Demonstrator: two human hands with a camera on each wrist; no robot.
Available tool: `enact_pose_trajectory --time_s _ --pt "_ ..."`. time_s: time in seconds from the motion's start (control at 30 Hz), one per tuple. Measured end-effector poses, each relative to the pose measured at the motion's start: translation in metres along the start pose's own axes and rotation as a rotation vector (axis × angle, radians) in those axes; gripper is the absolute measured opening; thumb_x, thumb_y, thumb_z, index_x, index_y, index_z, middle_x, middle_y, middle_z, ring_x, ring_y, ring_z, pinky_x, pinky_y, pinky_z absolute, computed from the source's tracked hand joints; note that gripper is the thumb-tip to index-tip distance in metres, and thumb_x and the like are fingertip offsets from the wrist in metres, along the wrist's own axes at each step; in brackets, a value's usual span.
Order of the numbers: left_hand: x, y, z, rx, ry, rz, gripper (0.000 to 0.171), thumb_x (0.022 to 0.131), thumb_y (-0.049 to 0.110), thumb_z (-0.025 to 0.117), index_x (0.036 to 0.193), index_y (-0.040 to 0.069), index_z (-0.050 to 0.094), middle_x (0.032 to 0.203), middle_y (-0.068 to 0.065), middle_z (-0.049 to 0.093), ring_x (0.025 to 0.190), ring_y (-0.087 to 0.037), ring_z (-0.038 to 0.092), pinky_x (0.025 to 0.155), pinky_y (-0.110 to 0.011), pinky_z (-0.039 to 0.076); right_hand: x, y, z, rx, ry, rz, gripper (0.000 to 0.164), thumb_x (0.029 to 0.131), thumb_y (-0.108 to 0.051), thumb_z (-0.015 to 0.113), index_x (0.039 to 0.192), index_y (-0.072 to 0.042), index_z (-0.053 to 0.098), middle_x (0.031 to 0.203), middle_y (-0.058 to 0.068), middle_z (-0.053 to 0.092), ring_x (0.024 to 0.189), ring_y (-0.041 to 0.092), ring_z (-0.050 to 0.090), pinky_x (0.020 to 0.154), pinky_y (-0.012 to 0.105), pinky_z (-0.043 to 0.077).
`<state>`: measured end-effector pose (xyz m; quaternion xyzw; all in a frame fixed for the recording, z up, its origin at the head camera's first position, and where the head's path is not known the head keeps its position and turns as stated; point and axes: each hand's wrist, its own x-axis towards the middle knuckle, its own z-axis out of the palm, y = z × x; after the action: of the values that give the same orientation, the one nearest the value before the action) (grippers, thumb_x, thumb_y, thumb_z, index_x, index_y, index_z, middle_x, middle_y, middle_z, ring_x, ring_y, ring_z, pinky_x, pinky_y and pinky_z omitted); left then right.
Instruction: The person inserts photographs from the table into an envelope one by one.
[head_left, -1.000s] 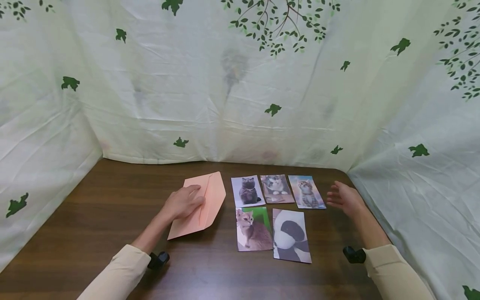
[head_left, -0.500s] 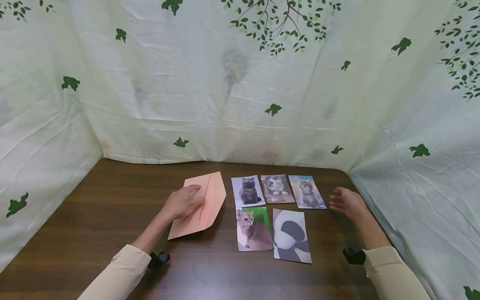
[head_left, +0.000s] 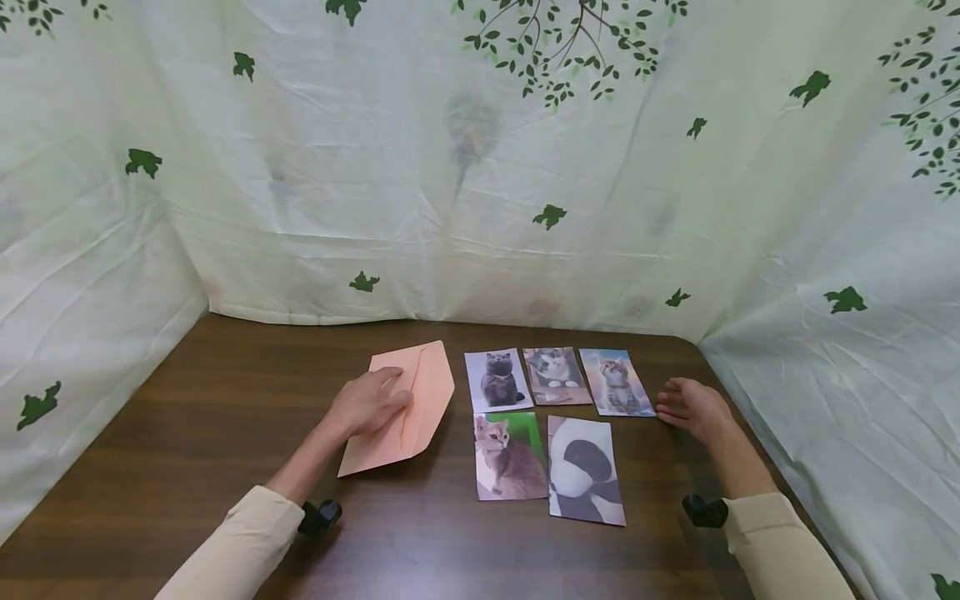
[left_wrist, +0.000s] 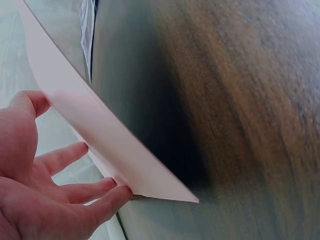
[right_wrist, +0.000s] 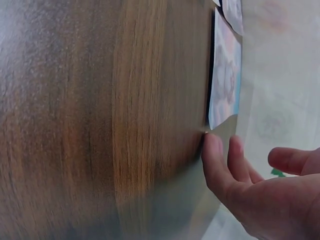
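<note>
A pale pink envelope (head_left: 431, 392) with a pointed flap is tilted on the left half of the table, its near-right side raised over a dark shadow. My left hand (head_left: 369, 403) holds it from above near the fold line; in the left wrist view its spread, bent fingers touch the envelope (left_wrist: 110, 135). To the right lie several photo cards, including a kitten card (head_left: 617, 385) with a blue and pink background. Beside that card's right edge is my right hand (head_left: 697, 408), fingers loosely bent and holding nothing. In the right wrist view, its fingertips are close to the card's (right_wrist: 225, 75) corner.
Other cards show a dark grey cat (head_left: 498, 382), a grey-and-white cat (head_left: 557, 377), a tan cat on green (head_left: 510, 457) and a black-and-white picture (head_left: 585, 471). Leaf-printed white cloth (head_left: 480, 183) hangs behind and beside the brown wooden table (head_left: 420, 546).
My right hand shifts slightly away from the kitten card, then back beside it. The left hand and envelope keep their place, and the head view has moved a little.
</note>
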<state>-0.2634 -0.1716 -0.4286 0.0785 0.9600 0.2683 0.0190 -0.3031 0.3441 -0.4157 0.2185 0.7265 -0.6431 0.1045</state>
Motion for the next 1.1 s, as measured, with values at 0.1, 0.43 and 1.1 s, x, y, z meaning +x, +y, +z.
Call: enact_pose_trajectory --time_s 0.1,0.43,1.1 --pt "0.0 0.002 -0.001 0.003 0.001 0.002 0.059 0.097 0.034 0.051 0.144 -0.001 0.051 0.145 -0.026 0.054 0.135 -0.046 0.049 0.109 -0.062 0.037 0.002 0.0 -0.002 0.013 -0.03 0.015 0.062 0.108 -0.027 0.034 0.156 0.01 0.021 0.128 0.021 0.056 0.094 0.021 0.068 0.097 0.041 0.056" --pt "-0.001 0.002 0.0 0.02 0.003 0.01 0.059 0.097 0.033 0.05 0.144 -0.001 0.051 0.146 -0.025 0.054 0.135 -0.046 0.05 0.108 -0.062 0.038 0.009 0.003 -0.012 0.077 -0.163 0.047 0.047 0.108 -0.022 0.035 0.144 0.008 0.033 0.104 0.005 0.063 0.098 0.021 0.063 0.091 0.039 0.057" --pt "-0.002 0.003 -0.003 0.01 0.0 -0.017 0.06 0.096 0.033 0.051 0.145 -0.001 0.05 0.144 -0.026 0.055 0.133 -0.048 0.051 0.106 -0.061 0.041 0.01 0.001 -0.013 0.169 -0.279 0.085 0.03 0.107 -0.015 0.036 0.127 0.006 0.044 0.095 0.007 0.065 0.087 0.018 0.066 0.083 0.032 0.059"
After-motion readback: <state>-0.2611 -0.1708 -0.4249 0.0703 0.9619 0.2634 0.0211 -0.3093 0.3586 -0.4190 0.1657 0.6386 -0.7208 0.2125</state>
